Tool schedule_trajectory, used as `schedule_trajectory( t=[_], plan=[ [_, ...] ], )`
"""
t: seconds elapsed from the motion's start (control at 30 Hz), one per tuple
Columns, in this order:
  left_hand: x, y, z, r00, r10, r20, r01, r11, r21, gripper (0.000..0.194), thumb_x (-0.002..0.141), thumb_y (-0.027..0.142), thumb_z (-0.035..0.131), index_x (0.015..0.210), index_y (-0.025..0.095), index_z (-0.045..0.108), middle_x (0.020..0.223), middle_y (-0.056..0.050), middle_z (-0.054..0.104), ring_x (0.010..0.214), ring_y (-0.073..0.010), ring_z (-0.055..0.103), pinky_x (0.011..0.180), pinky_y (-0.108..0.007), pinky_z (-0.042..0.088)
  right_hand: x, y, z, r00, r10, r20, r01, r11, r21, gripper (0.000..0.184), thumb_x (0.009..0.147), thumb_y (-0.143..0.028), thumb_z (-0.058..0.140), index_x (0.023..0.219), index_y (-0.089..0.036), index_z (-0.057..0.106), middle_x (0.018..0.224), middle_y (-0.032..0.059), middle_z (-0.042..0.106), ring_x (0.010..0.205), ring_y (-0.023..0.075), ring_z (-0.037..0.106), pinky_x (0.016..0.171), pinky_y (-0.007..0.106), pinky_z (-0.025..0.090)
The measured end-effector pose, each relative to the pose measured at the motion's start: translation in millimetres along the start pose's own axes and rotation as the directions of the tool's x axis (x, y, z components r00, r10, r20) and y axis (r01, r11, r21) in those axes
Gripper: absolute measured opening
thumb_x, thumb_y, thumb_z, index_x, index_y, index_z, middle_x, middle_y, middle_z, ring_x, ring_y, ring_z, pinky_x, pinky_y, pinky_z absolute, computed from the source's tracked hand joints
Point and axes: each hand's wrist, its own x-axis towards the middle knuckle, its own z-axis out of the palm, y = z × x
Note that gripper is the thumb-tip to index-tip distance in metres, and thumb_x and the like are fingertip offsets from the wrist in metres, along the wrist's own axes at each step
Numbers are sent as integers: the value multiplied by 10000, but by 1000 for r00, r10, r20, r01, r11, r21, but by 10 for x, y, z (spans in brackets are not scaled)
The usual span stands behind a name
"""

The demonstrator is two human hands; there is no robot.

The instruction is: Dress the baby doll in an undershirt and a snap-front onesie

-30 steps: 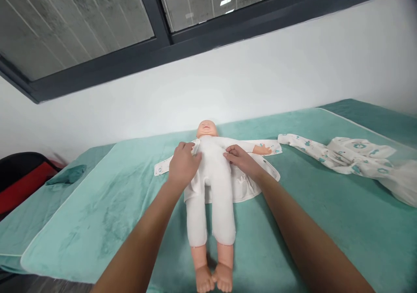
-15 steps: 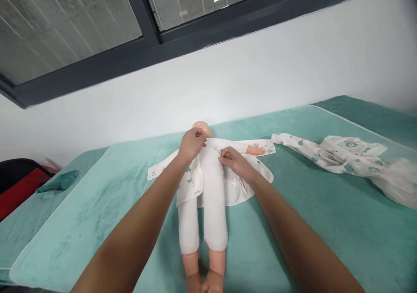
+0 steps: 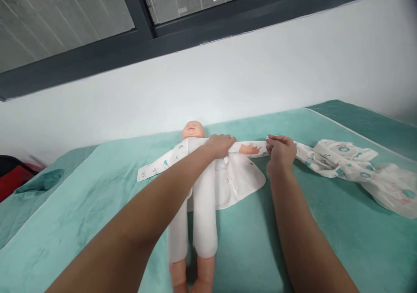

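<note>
A baby doll (image 3: 205, 214) with a white padded body lies on its back, head toward the wall. A white baby jacket with teal prints (image 3: 241, 182) is spread open under it; the doll's arm at the left is in a sleeve. Its other arm, ending in a bare hand (image 3: 249, 149), rests on top of the flat right sleeve. My left hand (image 3: 220, 146) is closed over that arm near the shoulder; whether it also grips cloth is hidden. My right hand (image 3: 282, 150) is closed, pinching the cuff end of the right sleeve.
Several pieces of printed white baby clothing (image 3: 345, 160) lie bunched at the right. A teal padded mat (image 3: 81, 206) covers the surface up to the white wall (image 3: 163, 93), with a dark window frame (image 3: 146, 41) above. A red and black item (image 3: 13, 178) is at the far left.
My left hand has moved from the doll's neck right to its shoulder. My right hand has gone from the chest out to the sleeve's cuff and taken hold. The view has shifted slightly.
</note>
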Motion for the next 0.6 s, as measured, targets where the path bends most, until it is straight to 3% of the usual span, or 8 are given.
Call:
schedule_trajectory(
  t=[0.07, 0.13, 0.23, 0.37, 0.5, 0.6],
  plan=[
    [-60, -102, -89, 999, -26, -26, 26, 999, 27, 325, 804, 198, 573, 1125, 198, 528, 1134, -110, 610, 1010, -268, 590, 835, -398, 455, 144, 56, -22, 995, 99, -13, -100, 993, -56, 226, 585, -206, 521, 797, -243, 450, 886, 31, 645, 779, 176, 623, 637, 315, 500],
    [-160, -199, -204, 996, -61, -69, 65, 997, 47, 292, 832, 191, 517, 1124, 182, 508, 1142, -123, 600, 968, -259, 594, 785, -379, 450, 200, 107, -1, 990, 129, 49, -122, 985, -120, 220, 598, -221, 538, 801, -245, 457, 874, 35, 644, 747, 178, 617, 622, 325, 496],
    [-316, -287, -336, 990, -80, -113, 88, 994, 69, 272, 839, 165, 467, 1108, 174, 506, 1112, -118, 602, 927, -250, 593, 751, -366, 432, 125, 159, 77, 966, 141, 217, -82, 962, -261, 165, 617, -281, 629, 742, -240, 529, 746, 29, 632, 729, 204, 597, 635, 340, 463],
    [-431, -328, -367, 990, -60, -129, 74, 992, 104, 295, 813, 129, 467, 1094, 195, 525, 1064, -94, 606, 927, -246, 586, 751, -354, 414, -86, 162, 146, 878, 166, 449, 37, 911, -411, 261, 543, -366, 795, 553, -240, 567, 581, 30, 578, 723, 238, 553, 670, 355, 383],
    [-457, -379, -353, 996, -14, -90, 33, 976, 216, 315, 808, 106, 453, 1090, 214, 544, 1029, -85, 614, 893, -237, 586, 747, -348, 409, -160, 104, 140, 788, 200, 583, 79, 905, -417, 260, 524, -321, 820, 539, -236, 574, 608, 31, 613, 715, 235, 553, 676, 345, 354],
    [-464, -439, -401, 999, -13, -30, 20, 963, 269, 325, 818, 107, 456, 1105, 227, 551, 1028, -85, 625, 888, -233, 589, 754, -346, 408, -101, 47, 113, 784, 220, 580, 12, 930, -368, 217, 666, -417, 701, 646, -234, 586, 678, 45, 644, 703, 236, 566, 640, 347, 381]
  ],
)
